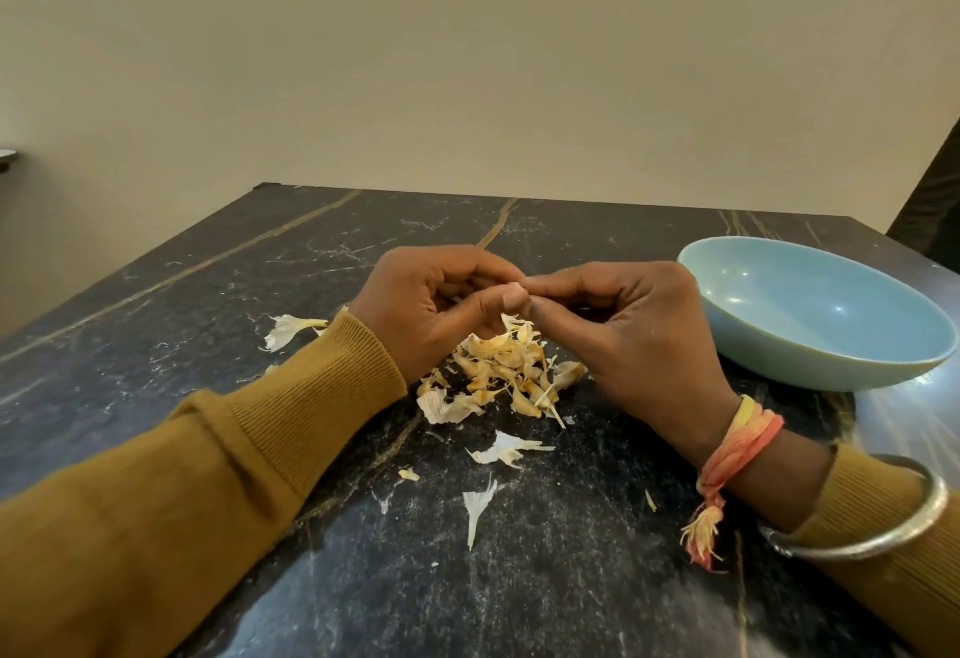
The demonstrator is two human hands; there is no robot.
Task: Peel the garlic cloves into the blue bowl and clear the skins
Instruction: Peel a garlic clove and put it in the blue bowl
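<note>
Over middle of dark marble table (156, 345): L hand (431, 304) and R hand (634, 330), raised just above the heap, thumb and forefinger tips of both meeting at one spot. Grip on each narrow, fingers curled in; whatever sits betw. the tips hidden, so can't tell if holding a clove, a skin or nothing. Directly below: garlic pile (498, 376), yellowish cloves mixed w/ papery bits, on table betw. the two wrists. Loose skins (506, 449) scattered nearer the body; one more white piece (291, 330) left of L hand, just beyond mustard sleeve (208, 475). Blue bowl (769, 356) upright on table at R, just beside R hand; contact w/ hand not clear. Orange-yellow thread band (743, 444) round R wrist, frayed tassel hanging down by table. Silver bangle (857, 551) further up same forearm, at sleeve cuff. Both forearms low, along table. Plain beige wall (467, 59) behind.
</note>
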